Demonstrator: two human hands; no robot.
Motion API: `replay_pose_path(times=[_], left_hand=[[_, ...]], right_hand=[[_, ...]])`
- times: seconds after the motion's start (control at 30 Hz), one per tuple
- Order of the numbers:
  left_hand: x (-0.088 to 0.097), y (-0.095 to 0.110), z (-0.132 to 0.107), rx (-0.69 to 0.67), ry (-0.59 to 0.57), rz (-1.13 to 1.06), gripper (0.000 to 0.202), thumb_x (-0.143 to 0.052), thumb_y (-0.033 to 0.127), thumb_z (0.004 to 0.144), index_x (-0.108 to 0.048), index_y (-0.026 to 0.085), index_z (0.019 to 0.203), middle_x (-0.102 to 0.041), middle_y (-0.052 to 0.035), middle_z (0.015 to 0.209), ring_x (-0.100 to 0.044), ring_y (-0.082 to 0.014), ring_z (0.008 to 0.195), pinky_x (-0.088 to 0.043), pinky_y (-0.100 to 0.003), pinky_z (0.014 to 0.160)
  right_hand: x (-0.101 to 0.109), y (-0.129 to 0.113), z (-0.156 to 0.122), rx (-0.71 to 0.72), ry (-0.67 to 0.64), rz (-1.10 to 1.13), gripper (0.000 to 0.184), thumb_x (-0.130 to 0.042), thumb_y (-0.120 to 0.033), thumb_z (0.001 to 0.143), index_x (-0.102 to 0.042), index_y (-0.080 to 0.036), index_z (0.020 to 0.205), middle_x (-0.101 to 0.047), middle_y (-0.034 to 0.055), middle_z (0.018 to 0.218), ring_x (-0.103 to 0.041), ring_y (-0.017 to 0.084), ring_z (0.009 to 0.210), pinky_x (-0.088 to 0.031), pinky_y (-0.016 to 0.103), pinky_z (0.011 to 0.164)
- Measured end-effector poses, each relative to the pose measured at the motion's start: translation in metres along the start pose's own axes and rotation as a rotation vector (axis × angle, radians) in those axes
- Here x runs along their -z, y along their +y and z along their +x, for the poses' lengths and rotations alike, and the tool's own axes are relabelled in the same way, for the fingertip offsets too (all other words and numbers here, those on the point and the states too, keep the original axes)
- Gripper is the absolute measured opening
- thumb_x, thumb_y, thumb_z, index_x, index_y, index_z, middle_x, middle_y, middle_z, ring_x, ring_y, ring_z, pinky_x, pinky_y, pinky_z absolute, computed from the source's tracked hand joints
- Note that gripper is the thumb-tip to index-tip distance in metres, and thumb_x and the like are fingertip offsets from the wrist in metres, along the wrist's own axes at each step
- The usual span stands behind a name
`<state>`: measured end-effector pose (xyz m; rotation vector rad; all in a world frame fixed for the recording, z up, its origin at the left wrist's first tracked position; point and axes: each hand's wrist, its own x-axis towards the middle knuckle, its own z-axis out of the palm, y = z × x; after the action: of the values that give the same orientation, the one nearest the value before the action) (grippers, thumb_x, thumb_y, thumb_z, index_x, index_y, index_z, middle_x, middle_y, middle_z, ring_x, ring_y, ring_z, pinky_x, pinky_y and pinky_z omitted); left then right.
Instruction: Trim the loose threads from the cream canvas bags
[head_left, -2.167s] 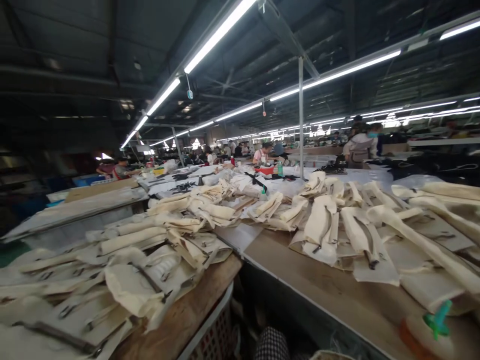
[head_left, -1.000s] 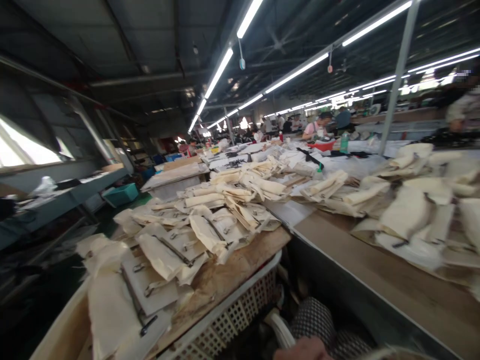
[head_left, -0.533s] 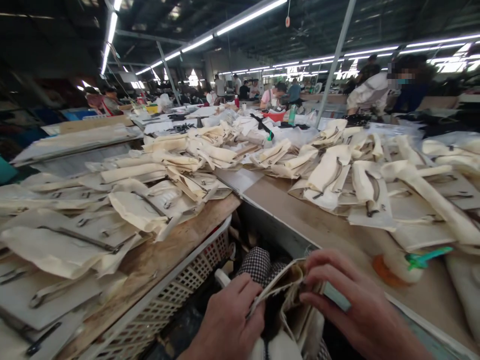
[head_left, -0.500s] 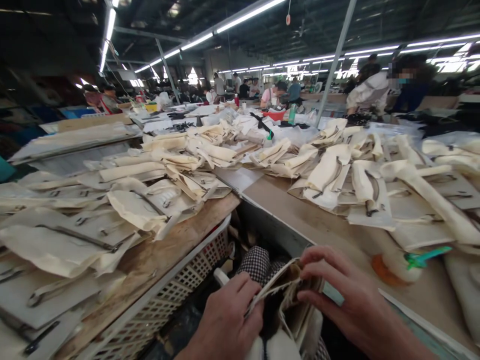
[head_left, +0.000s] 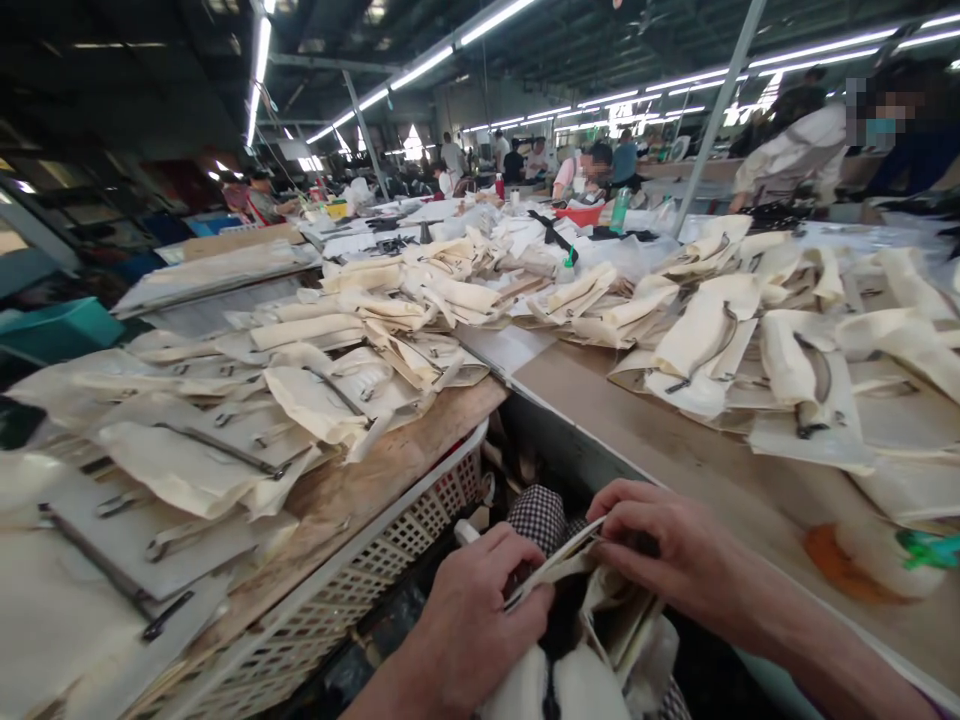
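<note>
A cream, leather-like bag piece [head_left: 592, 685] rests over my lap at the lower middle, with a dark gap between its layers. My left hand [head_left: 476, 610] is closed on the left end of its upper edge, thumb towards me. At the edge's far right end, my right hand [head_left: 656, 540] pinches the rim between thumb and fingers. The edge stretches as a thin line between both hands. Black-and-white checked cloth [head_left: 537, 518] shows just behind it. Part of the lower piece is cut off by the frame.
Cream pieces with dark zips [head_left: 217, 450] cover the wooden board on the left; more [head_left: 709, 330] lie on the right table [head_left: 600, 400]. A white plastic basket [head_left: 352, 590] stands below the board. An orange-bottomed container with a green top [head_left: 862, 565] sits right. Co-workers stand farther back.
The view has swung left, so the tables appear farther right. My right fingers have closed in more tightly on the edge, which is now pulled straighter. My left hand keeps its hold.
</note>
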<state>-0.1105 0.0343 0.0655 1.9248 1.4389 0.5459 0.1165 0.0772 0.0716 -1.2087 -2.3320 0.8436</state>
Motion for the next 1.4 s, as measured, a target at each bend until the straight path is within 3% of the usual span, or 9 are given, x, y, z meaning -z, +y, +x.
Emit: replay_pose_path(times=[0.1, 0.33, 0.5, 0.7, 1.0, 1.17, 1.4], left_hand=[[0.006, -0.004, 0.003, 0.083, -0.045, -0.093, 0.008, -0.067, 0.019, 0.076, -0.069, 0.018, 0.084, -0.061, 0.0021, 0.076, -0.053, -0.0131, 0.07, -0.037, -0.023, 0.063], [0.018, -0.021, 0.004, 0.229, -0.135, -0.378, 0.036, -0.083, 0.035, 0.065, -0.069, 0.018, 0.093, -0.062, 0.0042, 0.077, -0.047, -0.01, 0.063, -0.036, -0.02, 0.056], [0.017, -0.021, -0.007, 0.271, -0.04, -0.413, 0.026, -0.08, 0.031, 0.069, -0.068, 0.018, 0.088, -0.063, 0.0028, 0.081, -0.049, -0.0106, 0.066, -0.039, -0.02, 0.059], [0.011, -0.016, -0.013, 0.316, 0.022, -0.394, 0.021, -0.072, 0.035, 0.078, -0.066, 0.017, 0.086, -0.062, 0.0018, 0.075, -0.051, -0.0112, 0.064, -0.041, -0.02, 0.058], [0.01, -0.016, -0.008, 0.27, 0.015, -0.334, 0.02, -0.069, 0.036, 0.081, -0.065, 0.016, 0.085, -0.062, 0.0007, 0.076, -0.052, -0.0116, 0.065, -0.042, -0.021, 0.058], [0.008, -0.015, -0.008, 0.137, 0.058, -0.213, 0.011, -0.063, 0.026, 0.084, -0.07, 0.019, 0.08, -0.063, -0.0003, 0.078, -0.056, -0.0134, 0.07, -0.043, -0.022, 0.063], [-0.003, -0.019, -0.005, -0.023, 0.156, -0.128, 0.018, -0.056, 0.022, 0.087, -0.067, 0.018, 0.073, -0.061, -0.0024, 0.076, -0.056, -0.0143, 0.071, -0.043, -0.023, 0.065]], right_hand=[[-0.002, 0.002, 0.0, -0.026, -0.014, -0.018, 0.018, -0.059, -0.024, 0.087, -0.067, -0.022, 0.071, -0.068, -0.0014, 0.092, -0.064, 0.013, 0.076, -0.047, 0.025, 0.066], [-0.018, 0.017, -0.004, -0.048, 0.055, 0.049, 0.02, -0.058, -0.029, 0.091, -0.067, -0.023, 0.073, -0.068, -0.0005, 0.102, -0.065, 0.014, 0.085, -0.048, 0.026, 0.075], [-0.02, 0.015, -0.001, -0.102, 0.112, 0.094, 0.023, -0.054, -0.031, 0.092, -0.066, -0.023, 0.074, -0.067, 0.0007, 0.102, -0.064, 0.016, 0.089, -0.046, 0.028, 0.08], [-0.009, 0.009, 0.003, -0.114, 0.003, 0.196, 0.029, -0.054, -0.033, 0.093, -0.064, -0.02, 0.069, -0.064, 0.0009, 0.109, -0.064, 0.014, 0.087, -0.045, 0.025, 0.079], [0.0, 0.016, -0.006, -0.132, -0.106, 0.343, 0.026, -0.06, -0.033, 0.091, -0.065, -0.021, 0.069, -0.06, -0.0007, 0.123, -0.064, 0.013, 0.09, -0.046, 0.022, 0.076], [-0.01, 0.021, -0.004, -0.107, 0.059, 0.34, 0.025, -0.058, -0.036, 0.092, -0.069, -0.022, 0.074, -0.066, 0.0021, 0.11, -0.065, 0.017, 0.095, -0.047, 0.026, 0.084], [-0.023, 0.027, -0.005, -0.056, 0.268, 0.28, 0.015, -0.059, -0.027, 0.092, -0.068, -0.022, 0.081, -0.068, 0.0031, 0.106, -0.066, 0.016, 0.093, -0.05, 0.024, 0.08]])
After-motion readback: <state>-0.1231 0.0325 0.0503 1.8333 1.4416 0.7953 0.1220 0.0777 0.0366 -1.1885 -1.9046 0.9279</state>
